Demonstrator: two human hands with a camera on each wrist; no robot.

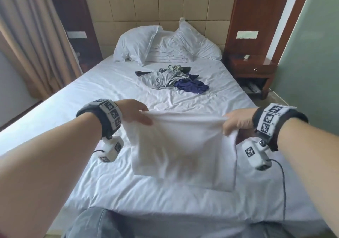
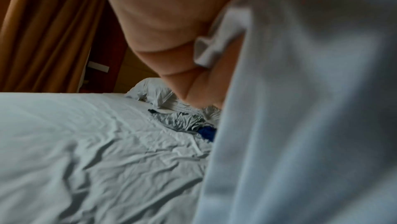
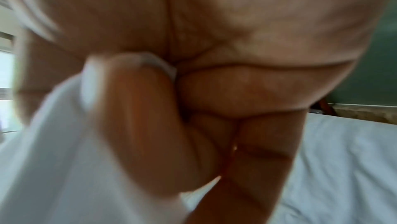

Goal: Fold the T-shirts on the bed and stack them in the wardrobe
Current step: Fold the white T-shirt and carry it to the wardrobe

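A white T-shirt (image 1: 183, 146) hangs partly folded above the near half of the bed (image 1: 91, 83), stretched between both hands. My left hand (image 1: 135, 113) pinches its upper left corner, and my right hand (image 1: 236, 124) grips the upper right corner. In the left wrist view the white T-shirt (image 2: 311, 108) fills the right side, blurred, under my left hand (image 2: 171, 40). The right wrist view shows my right hand (image 3: 193, 108) with curled fingers (image 3: 150, 125) clamped on the white T-shirt (image 3: 53, 159). A crumpled pile of grey, navy and green T-shirts (image 1: 174, 80) lies mid-bed.
Two white pillows (image 1: 137, 45) lean against the tan headboard (image 1: 157, 6). A wooden nightstand (image 1: 255, 70) stands right of the bed, with a green wall panel (image 1: 311, 54) beside it. Beige curtains (image 1: 31, 41) hang on the left. My grey-trousered legs (image 1: 95, 223) meet the bed's foot.
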